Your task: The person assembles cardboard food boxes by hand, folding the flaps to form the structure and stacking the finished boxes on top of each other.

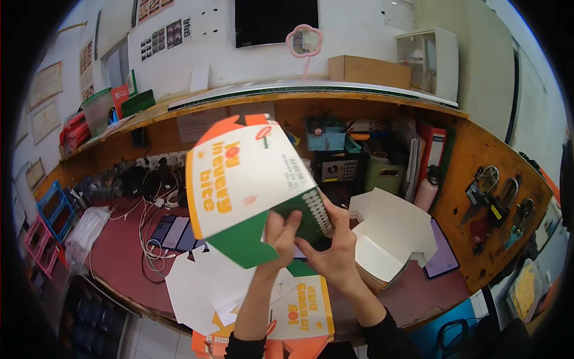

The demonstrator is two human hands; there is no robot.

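Both hands hold a cardboard food box (248, 170) up over the desk, tilted. It is partly folded, with a white panel with yellow lettering, green sides and orange flaps. My left hand (280, 238) is closed at the green side, its fingers partly hidden by a flap. My right hand (335, 245) grips the green edge beside a row of white marks, thumb toward the left hand. Below them lie flat box blanks (311, 305), one with its plain white side (194, 284) showing. To the right stands a folded box (388, 239), its white inside facing up and its lid raised.
Phones (176, 232) and tangled white cables lie on the red desktop (131, 239) at left. A tablet (441, 251) lies beyond the folded box. A pink bottle (427, 188) and a safe (339, 169) stand under the wooden shelf (251, 100). Padlocks (508, 197) hang at right.
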